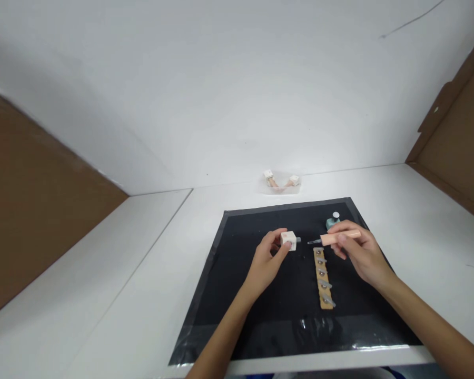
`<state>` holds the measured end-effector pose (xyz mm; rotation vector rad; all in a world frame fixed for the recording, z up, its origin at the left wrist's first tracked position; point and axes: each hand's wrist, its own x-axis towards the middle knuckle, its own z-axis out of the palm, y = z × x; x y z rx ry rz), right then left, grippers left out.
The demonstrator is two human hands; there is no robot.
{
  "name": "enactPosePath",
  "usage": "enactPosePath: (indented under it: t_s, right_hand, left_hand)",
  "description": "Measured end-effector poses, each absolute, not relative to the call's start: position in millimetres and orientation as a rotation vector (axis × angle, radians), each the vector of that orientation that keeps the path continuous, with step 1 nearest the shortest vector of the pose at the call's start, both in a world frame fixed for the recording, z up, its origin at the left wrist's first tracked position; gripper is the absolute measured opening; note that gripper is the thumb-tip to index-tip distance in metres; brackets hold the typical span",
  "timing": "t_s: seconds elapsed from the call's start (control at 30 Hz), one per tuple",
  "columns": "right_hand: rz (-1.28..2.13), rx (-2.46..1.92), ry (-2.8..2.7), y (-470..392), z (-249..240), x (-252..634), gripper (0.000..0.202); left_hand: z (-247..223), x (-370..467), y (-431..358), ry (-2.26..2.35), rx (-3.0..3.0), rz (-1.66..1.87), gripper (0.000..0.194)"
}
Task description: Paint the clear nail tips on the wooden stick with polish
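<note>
Above the black mat (260,305), your two hands hold the two parts of the work well clear of the surface. Your left hand (267,255) grips the white bottle (287,240) between thumb and fingers, tipped on its side so that its short neck (298,240) faces your right. Your right hand (364,252) has its fingers closed around the peach handle (342,238), and the thin brush (315,242) at its end points back at that neck, near but not touching.

Just below the brush, the tan strip (327,306) lies on the mat, carrying a row of five round metal studs with translucent pieces on them (the nearest pieces stick out past its right edge). Beyond your right fingers stands the teal container (331,223), partly hidden. Behind the mat, the clear tray (283,191) holds two white-and-peach items.
</note>
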<state>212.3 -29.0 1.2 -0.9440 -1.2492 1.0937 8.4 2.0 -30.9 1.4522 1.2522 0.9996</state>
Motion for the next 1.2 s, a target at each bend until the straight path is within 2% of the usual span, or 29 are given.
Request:
enactPosePath:
  t_s: [0.13,0.3,0.4,0.53,0.63,0.77,0.9,1.1,1.2]
  right_hand:
    - [1.152,-0.915,-1.135,-27.6,4.9,210.3,0.026]
    - [1.100,-0.947,-1.153,-26.6,5.6,212.4,0.022]
    - [0.932,-1.016,-1.301,-25.7,4.1,214.8,0.021]
    - [0.768,-1.170,-1.541,-25.5,6.5,217.5,0.023]
    - [0.749,-1.264,-1.698,-26.5,11.9,220.6,0.021]
    - [0.742,-1.419,-1.900,-27.8,19.6,222.9,0.019]
    - [0.763,-1.606,-2.047,-28.4,20.2,217.8,0.017]
    - [0.850,-1.728,-2.055,-31.0,12.6,205.2,0.019]
    - [0.914,-1.728,-2.003,-31.6,9.0,202.8,0.019]
  left_hand:
    - [-40.3,7.1,5.0,1.429,1.705,0.970,0.029]
    - [-53.4,3.8,6.3,1.494,1.839,0.840,0.031]
    - [-54.3,4.0,4.3,1.490,1.876,0.828,0.039]
    - [-42.1,7.6,-1.4,1.472,1.933,0.980,0.050]
    - [-30.7,10.3,-6.1,1.318,1.813,0.982,0.040]
    - [-22.5,12.7,-12.1,1.021,1.443,0.717,0.033]
    - [-19.7,15.7,-18.0,0.976,1.121,0.511,0.028]
    - [-21.3,20.7,-20.1,0.974,0.854,0.520,0.041]
    - [-23.0,22.6,-19.3,0.963,0.777,0.540,0.041]
